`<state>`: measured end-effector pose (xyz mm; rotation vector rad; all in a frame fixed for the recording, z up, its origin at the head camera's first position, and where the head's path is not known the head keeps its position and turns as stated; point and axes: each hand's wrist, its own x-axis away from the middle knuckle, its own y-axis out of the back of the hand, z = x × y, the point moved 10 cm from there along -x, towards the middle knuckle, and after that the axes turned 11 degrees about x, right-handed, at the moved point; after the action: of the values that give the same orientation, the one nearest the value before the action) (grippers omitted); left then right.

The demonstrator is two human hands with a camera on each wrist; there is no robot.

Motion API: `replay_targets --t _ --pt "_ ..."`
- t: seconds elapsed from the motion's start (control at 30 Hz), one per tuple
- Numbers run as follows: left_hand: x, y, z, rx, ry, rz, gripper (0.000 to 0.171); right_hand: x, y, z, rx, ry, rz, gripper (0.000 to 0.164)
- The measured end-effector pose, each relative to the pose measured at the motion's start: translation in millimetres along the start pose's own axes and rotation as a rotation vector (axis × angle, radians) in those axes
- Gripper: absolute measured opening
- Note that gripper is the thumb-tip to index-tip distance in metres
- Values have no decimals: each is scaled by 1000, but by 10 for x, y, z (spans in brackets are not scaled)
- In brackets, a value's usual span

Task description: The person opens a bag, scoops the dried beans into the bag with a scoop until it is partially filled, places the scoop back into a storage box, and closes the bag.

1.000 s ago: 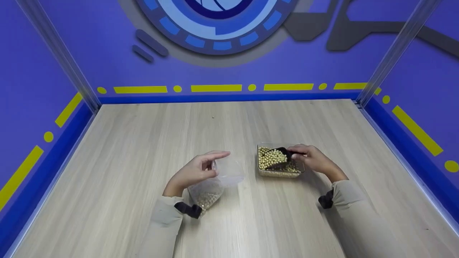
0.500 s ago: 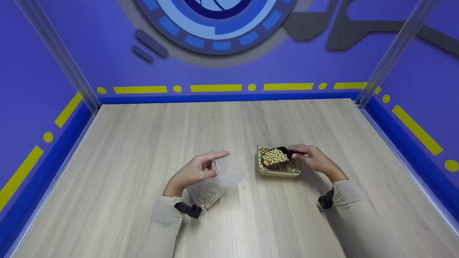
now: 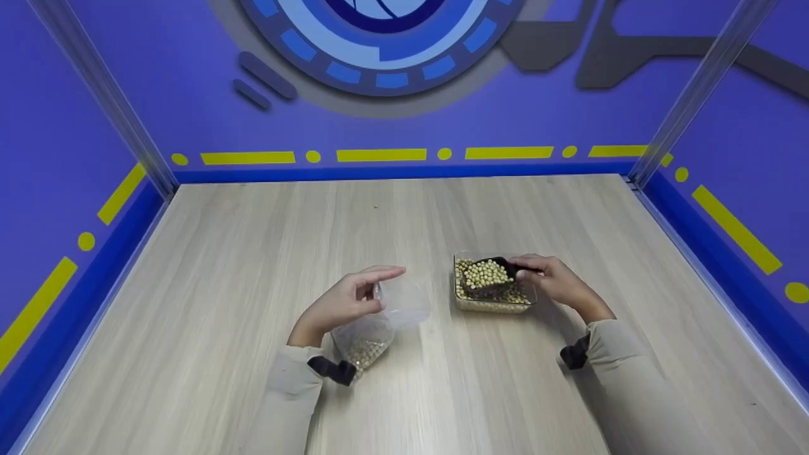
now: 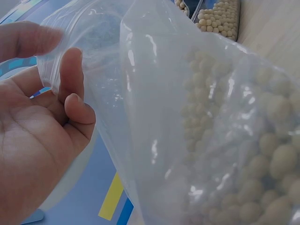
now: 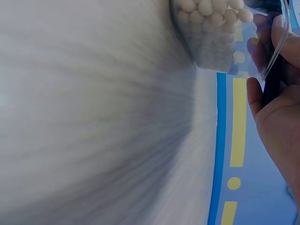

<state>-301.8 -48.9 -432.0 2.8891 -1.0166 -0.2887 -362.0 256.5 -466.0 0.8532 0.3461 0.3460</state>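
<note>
My left hand point(image 3: 346, 302) holds a clear zip-lock bag point(image 4: 154, 89) by its open mouth, with fingers curled at the zip edge in the left wrist view. Pale yellow soybeans point(image 4: 276, 164) fill the bag's lower part. On the right, my right hand point(image 3: 555, 282) grips the handle of a black scoop point(image 3: 505, 266). Heaped soybeans point(image 3: 485, 275) lie in the scoop, which sits over a clear rectangular container point(image 3: 496, 306) of more soybeans. The right wrist view shows the dark handle point(image 5: 273, 82) between fingers and thumb, beyond the container's corner.
The wooden table point(image 3: 265, 253) is bounded by blue-purple panels point(image 3: 404, 136) at the back and both sides. One tiny bean-like speck point(image 3: 375, 206) lies toward the back. A black wrist strap point(image 3: 332, 371) on the left arm overlaps the bag's bottom in the head view.
The scoop has tipped level and risen slightly out of the beans with its load, drawn a little toward the right. My left hand and the bag stay in place.
</note>
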Motion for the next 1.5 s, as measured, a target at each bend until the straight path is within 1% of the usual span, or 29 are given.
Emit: replay_targets --t 0.2,0.4,0.57,0.63,0.77,1.0,1.2,1.37,1.5 --pt "0 -3 -6 -1 -6 -1 58 -4 -13 -42 -42 -37 -3 37" --pt "-3 2 -8 -2 -16 -4 58 1 13 -33 -30 -31 -25 36" --pt "-3 0 4 11 -11 -2 57 10 34 -24 -37 -37 -22 37" --pt "-4 -4 8 17 -12 1 57 8 45 -22 -54 -51 -18 37" --pt "-3 -5 -2 0 -18 2 57 -5 82 -1 -75 -52 -33 37" --pt "1 -6 -13 -10 -19 2 57 -37 141 95 -83 6 -65 35" --pt "-6 -17 -3 -11 -21 6 57 -56 177 162 -84 18 -77 34" --pt "-15 -30 3 -15 -30 16 58 -72 171 243 -116 41 -88 33" --pt "-16 -35 2 -7 -19 15 58 -88 146 347 -135 64 -82 34"
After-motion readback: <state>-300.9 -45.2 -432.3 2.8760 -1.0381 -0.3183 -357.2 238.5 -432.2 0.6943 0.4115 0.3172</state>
